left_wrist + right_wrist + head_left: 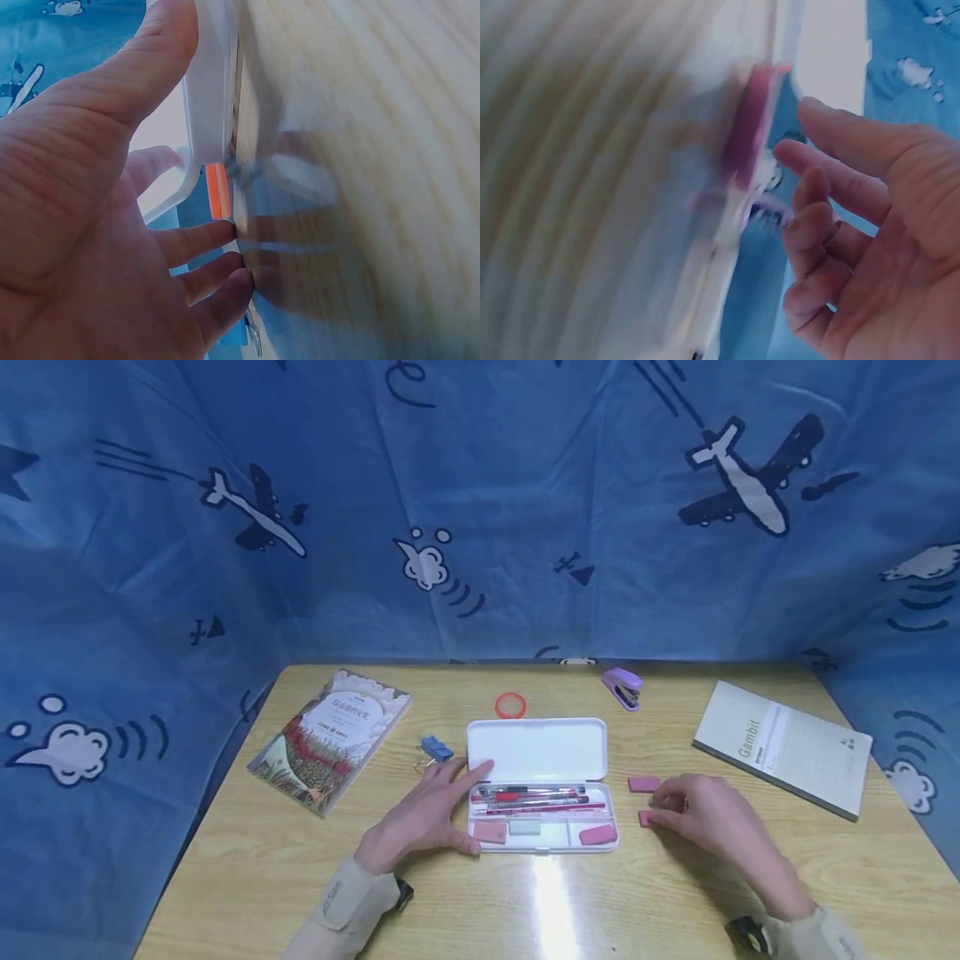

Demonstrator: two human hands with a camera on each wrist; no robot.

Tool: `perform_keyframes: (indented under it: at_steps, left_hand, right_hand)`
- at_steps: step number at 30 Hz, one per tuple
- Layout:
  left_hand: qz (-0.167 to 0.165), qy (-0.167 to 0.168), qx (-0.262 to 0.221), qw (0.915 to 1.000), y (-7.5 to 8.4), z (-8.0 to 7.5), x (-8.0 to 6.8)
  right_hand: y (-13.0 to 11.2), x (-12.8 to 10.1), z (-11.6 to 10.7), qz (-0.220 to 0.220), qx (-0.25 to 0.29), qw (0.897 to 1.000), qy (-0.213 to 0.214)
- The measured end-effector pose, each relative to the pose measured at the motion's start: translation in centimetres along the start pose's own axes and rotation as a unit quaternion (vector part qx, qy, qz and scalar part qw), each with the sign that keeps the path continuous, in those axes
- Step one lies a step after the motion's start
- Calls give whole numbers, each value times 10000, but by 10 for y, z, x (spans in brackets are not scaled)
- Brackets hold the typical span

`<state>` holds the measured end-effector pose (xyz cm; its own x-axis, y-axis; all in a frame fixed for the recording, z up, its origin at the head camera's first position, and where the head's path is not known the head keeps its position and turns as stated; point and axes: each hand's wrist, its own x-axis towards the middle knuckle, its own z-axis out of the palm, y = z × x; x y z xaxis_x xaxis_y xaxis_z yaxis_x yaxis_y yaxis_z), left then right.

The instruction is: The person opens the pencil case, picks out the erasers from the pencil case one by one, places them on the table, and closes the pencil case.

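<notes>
A white pencil case (pixel 537 750) lies with its lid up, holding several pens and pencils (pixel 532 797), two pink erasers, one on the left (pixel 490 832) and one on the right (pixel 597 835), and a pale eraser (pixel 525 827). Spread at its left end, my left hand (pixel 427 814) has the index finger at the lid and the thumb at the front corner. To the case's right, my right hand (pixel 701 810) hovers with loosely bent fingers beside two more pink erasers, a farther one (pixel 642 785) and a nearer one (pixel 645 818). In the right wrist view, a gap separates its fingertips from a pink eraser (pixel 751 127).
A blue binder clip (pixel 436 747) lies by my left fingers. Behind the case are a red-orange tape ring (pixel 511 695) and a purple stapler (pixel 622 687). An illustrated book (pixel 330 739) lies left, a notebook (pixel 783 747) right. Blue curtain surrounds the wooden table.
</notes>
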<state>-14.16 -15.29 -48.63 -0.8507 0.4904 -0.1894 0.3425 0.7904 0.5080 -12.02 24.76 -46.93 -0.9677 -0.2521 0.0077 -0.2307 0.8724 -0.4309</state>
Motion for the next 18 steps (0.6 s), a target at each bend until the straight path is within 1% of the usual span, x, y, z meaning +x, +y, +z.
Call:
perform_keyframes:
  at_steps: [2, 5, 7, 10, 13, 18]
  left_hand:
    - [-13, -15, 12, 10000, 0, 0, 0]
    - [-39, -17, 17, 10000, 1, 0, 0]
    - [-27, -11, 18, 10000, 1, 0, 1]
    - [5, 0, 34, 10000, 1, 0, 0]
    - [23, -15, 58, 10000, 1, 0, 0]
    - [19, -26, 111, 9999, 1, 0, -1]
  right_hand:
    - [-13, 1, 2, -123, 98, 9998, 117]
    - [-35, 7, 6, -430, 188, 9987, 213]
    - [-50, 12, 11, -637, 166, 9976, 193]
    - [-72, 18, 20, -896, 212, 9957, 37]
    - [-96, 23, 27, -1137, 217, 9930, -211]
    - [-131, 28, 44, -1463, 280, 9876, -505]
